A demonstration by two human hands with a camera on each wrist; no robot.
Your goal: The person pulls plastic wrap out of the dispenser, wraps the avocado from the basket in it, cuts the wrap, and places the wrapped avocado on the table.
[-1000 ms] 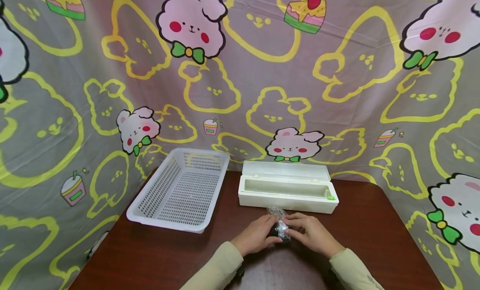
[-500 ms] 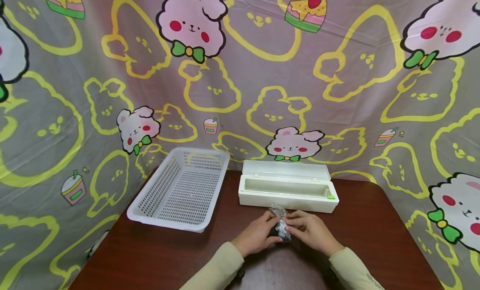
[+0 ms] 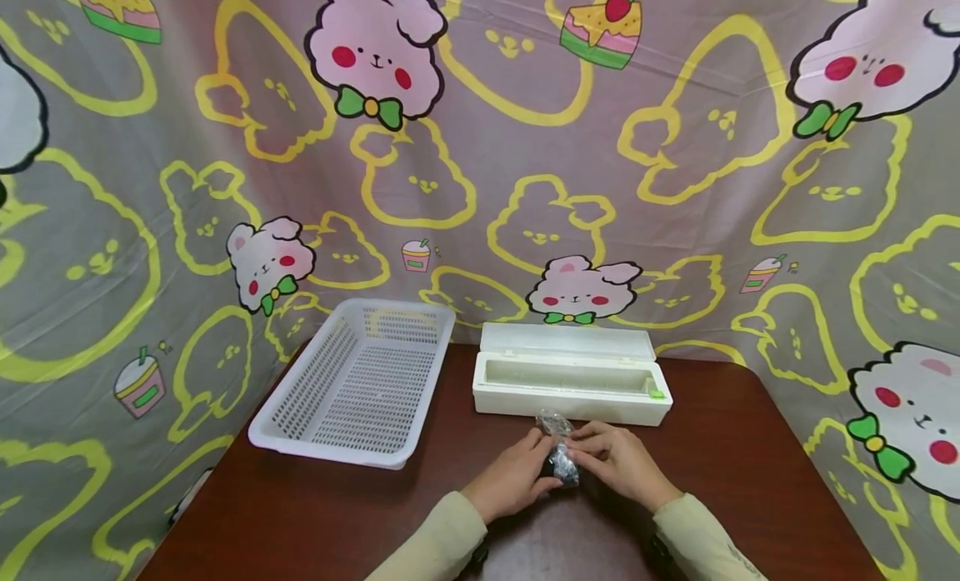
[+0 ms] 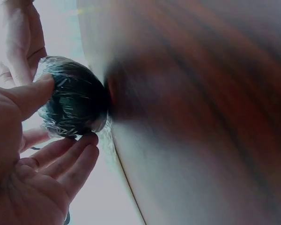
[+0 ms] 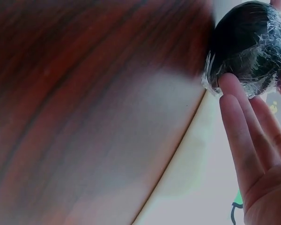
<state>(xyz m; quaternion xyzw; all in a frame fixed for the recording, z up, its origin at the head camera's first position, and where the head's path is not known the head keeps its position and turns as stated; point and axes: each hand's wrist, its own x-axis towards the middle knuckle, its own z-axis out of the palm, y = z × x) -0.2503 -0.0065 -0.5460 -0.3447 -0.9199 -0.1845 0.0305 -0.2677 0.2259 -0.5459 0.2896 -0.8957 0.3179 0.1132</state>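
Observation:
A dark, rounded object wrapped in crinkled clear plastic film (image 3: 563, 464) sits on the table between both hands. My left hand (image 3: 512, 474) holds it from the left, thumb on the near side and fingers on the far side. In the left wrist view the wrapped dark object (image 4: 75, 96) looks smooth and deep green to black under the film. From the right, my right hand (image 3: 621, 463) pinches the film with thumb and fingertips. The right wrist view shows its fingers (image 5: 241, 126) against the lower side of the wrapped object (image 5: 248, 44). A loose tuft of film stands out beyond the fingers.
A long white box (image 3: 573, 402) with its lid raised and a small green piece at its right end stands just beyond the hands. A white perforated basket (image 3: 330, 453) lies to the left. Behind the brown table (image 3: 720, 473) hangs a patterned curtain (image 3: 465, 147).
The right fingers shift slightly on the film while the left hand keeps its hold. The head view has moved a little. Basket and box stay in place.

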